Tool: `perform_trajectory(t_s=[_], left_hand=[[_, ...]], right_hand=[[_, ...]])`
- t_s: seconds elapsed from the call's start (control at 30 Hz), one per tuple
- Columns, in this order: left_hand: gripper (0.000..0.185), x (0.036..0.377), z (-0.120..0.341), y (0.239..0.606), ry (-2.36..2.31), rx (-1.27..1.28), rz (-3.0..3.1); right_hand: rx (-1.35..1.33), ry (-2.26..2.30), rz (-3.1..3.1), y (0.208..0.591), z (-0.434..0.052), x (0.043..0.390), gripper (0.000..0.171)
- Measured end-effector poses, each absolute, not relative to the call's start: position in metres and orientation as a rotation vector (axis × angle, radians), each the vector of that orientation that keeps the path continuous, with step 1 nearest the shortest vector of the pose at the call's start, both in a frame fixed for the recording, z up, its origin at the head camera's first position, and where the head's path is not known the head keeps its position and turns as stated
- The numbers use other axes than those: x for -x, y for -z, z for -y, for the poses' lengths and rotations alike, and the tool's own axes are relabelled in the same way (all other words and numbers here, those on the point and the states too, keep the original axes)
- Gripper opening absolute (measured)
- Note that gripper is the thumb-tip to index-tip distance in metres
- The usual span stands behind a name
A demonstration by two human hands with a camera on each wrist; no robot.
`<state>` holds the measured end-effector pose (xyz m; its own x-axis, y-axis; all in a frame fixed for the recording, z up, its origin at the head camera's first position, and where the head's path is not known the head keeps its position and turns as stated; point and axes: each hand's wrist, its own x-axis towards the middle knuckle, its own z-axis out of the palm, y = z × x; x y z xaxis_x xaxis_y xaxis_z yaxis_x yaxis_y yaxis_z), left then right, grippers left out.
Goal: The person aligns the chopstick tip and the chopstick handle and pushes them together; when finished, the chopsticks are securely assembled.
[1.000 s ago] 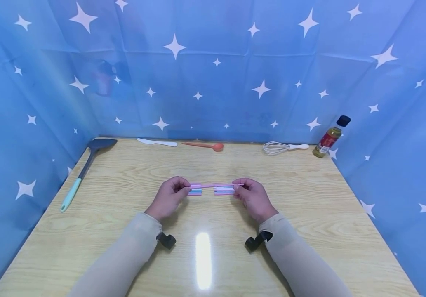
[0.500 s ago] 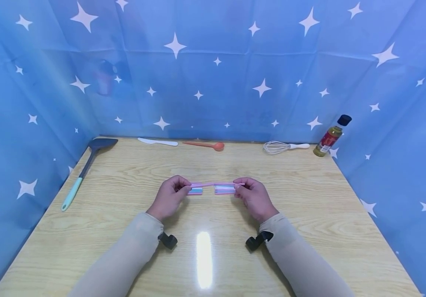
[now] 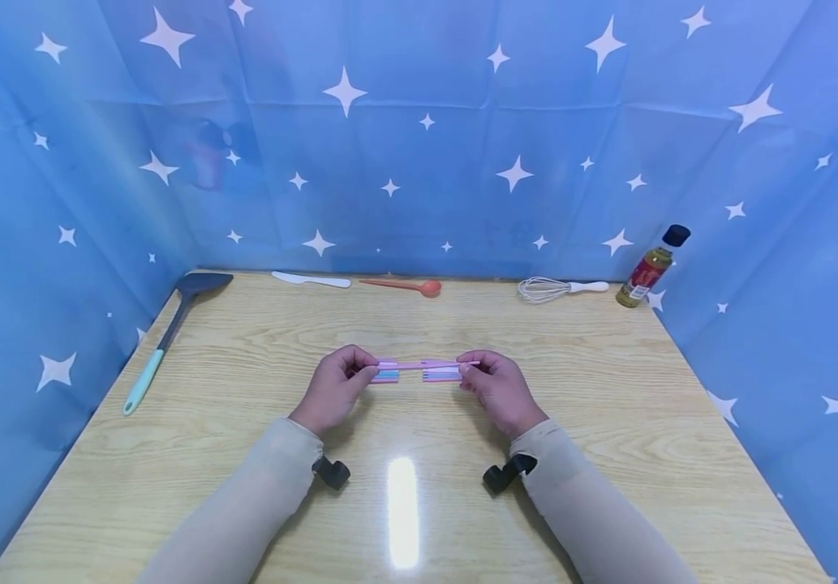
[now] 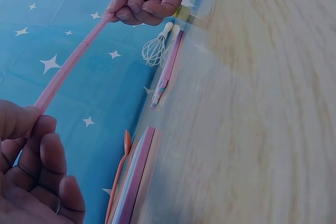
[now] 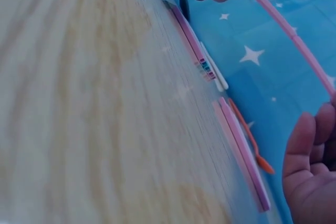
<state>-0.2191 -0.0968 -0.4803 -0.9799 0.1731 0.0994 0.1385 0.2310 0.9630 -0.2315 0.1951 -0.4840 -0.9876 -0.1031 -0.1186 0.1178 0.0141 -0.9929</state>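
In the head view my left hand [image 3: 334, 388] and right hand [image 3: 499, 391] each pinch one end of a thin pink stick [image 3: 419, 365]. A seam shows partway along this stick [image 4: 67, 69] in the left wrist view; its exact kind is unclear. Two small rows of thin coloured sticks, pink, white and blue, lie on the table just under it. The left row [image 3: 388, 377] is partly behind my left fingers, the right row [image 3: 439, 375] partly behind my right fingers. A gap separates them. In the right wrist view the held stick [image 5: 283, 23] hangs apart from the rows.
Along the table's [image 3: 586, 454] back edge lie a white knife [image 3: 311, 280], an orange spoon [image 3: 407, 286] and a whisk [image 3: 557, 289]. A dark spatula [image 3: 170, 324] with a mint handle lies at the left. An oil bottle [image 3: 646, 272] stands at the back right, before the starry curtain [image 3: 419, 162].
Both hands stay nearly in place, still pinching the pink stick. The stick's tilt and height shift very slightly over the rows.
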Motion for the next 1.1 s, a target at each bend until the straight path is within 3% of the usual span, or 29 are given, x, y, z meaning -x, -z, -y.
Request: perform_trajectory(t_s=[0.4,0.8,1.1], left_hand=[[0.016,0.2201,0.0981,0.48,-1.949,-0.282,-2.444],[0.007,0.2224,0.0993,0.4818,-1.954,-0.261,-2.512],[0.007,0.2238,0.0996,0.4832,-2.006,-0.307,-2.51]], right_hand=[[-0.034,2.121,-2.141,0.4813,-0.195,0.2304,0.031],[-0.041,2.06,-2.194,0.4844,-0.1951,0.2338,0.033],[-0.04,2.055,-2.227,0.4804,-0.1934,0.2303,0.027]])
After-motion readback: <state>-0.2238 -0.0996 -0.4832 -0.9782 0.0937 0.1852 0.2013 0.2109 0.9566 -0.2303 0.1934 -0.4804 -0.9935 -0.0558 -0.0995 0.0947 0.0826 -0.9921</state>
